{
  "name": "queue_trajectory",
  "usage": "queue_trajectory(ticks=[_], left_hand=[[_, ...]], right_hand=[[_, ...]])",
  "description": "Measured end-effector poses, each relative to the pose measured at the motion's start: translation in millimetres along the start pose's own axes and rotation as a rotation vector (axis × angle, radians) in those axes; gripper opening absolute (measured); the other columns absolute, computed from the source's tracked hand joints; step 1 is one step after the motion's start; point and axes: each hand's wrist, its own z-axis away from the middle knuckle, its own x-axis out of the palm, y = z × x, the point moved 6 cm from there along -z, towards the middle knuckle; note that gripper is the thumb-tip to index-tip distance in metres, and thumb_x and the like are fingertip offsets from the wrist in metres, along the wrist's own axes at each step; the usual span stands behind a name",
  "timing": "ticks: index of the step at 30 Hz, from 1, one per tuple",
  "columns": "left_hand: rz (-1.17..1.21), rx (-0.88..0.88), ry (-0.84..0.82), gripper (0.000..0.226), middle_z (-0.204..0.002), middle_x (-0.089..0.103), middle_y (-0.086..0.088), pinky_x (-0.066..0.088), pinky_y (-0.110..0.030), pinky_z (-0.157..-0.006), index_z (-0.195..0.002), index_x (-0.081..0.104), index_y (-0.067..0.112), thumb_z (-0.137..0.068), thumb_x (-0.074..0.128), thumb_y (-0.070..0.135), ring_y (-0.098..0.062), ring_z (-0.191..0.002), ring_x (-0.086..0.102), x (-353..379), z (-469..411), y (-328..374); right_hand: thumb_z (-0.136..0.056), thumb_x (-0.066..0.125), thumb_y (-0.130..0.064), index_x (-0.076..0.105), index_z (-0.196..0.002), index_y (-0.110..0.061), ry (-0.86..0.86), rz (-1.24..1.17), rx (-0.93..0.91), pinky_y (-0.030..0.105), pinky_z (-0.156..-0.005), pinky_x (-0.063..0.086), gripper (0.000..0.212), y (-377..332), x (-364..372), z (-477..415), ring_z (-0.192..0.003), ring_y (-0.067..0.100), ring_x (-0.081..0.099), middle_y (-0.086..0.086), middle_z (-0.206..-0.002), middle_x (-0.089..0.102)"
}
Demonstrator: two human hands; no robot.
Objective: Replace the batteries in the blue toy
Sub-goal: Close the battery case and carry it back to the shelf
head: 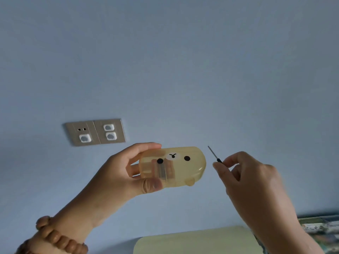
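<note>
Yellow case (185, 163): left hand (117, 174); likely screwdriver (213, 154): right hand (253, 182)

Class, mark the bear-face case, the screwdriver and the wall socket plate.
bear-face case (173, 156), head view, on its white muzzle patch
screwdriver (212, 153), head view, on the thin metal shaft
wall socket plate (91, 129), head view, on its left panel

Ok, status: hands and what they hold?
Left hand grips yellow bear-face case, held up. Right hand pinches small screwdriver, tip clear of case. No blue toy in view; nothing between them.
</note>
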Motion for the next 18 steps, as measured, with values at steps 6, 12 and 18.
queue_trajectory(ticks=[6, 12, 18], left_hand=[[0.044, 0.008, -0.040, 0.073, -0.124, 0.072, 0.007, 0.054, -0.037, -0.092, -0.120, 0.067, 0.042, -0.052, 0.092, 0.034, -0.016, -0.111, 0.071, 17, -14, 105], [0.038, 0.034, -0.135, 0.072, -0.122, 0.073, 0.008, 0.057, -0.033, -0.088, -0.116, 0.068, 0.043, -0.049, 0.093, 0.038, -0.015, -0.109, 0.071, 60, -7, 154], [0.046, 0.091, -0.413, 0.072, -0.124, 0.071, 0.008, 0.059, -0.035, -0.090, -0.117, 0.067, 0.043, -0.049, 0.092, 0.041, -0.016, -0.111, 0.071, 138, -14, 179]], right_hand=[[-0.091, 0.061, -0.050, 0.061, -0.085, -0.029, -0.016, 0.065, 0.069, 0.037, -0.058, 0.053, 0.022, -35, -100, -29, -0.060, 0.015, 0.062, -0.007, -0.049, 0.061], [-0.092, 0.056, -0.055, 0.059, -0.091, -0.032, 0.069, 0.105, 0.131, 0.036, -0.059, 0.054, 0.023, -42, -172, -14, -0.065, 0.018, 0.065, -0.007, -0.057, 0.065], [-0.089, 0.060, -0.056, 0.062, -0.096, -0.033, 0.211, 0.160, 0.274, 0.038, -0.068, 0.059, 0.024, -12, -247, 29, -0.064, 0.017, 0.069, -0.010, -0.065, 0.070]])
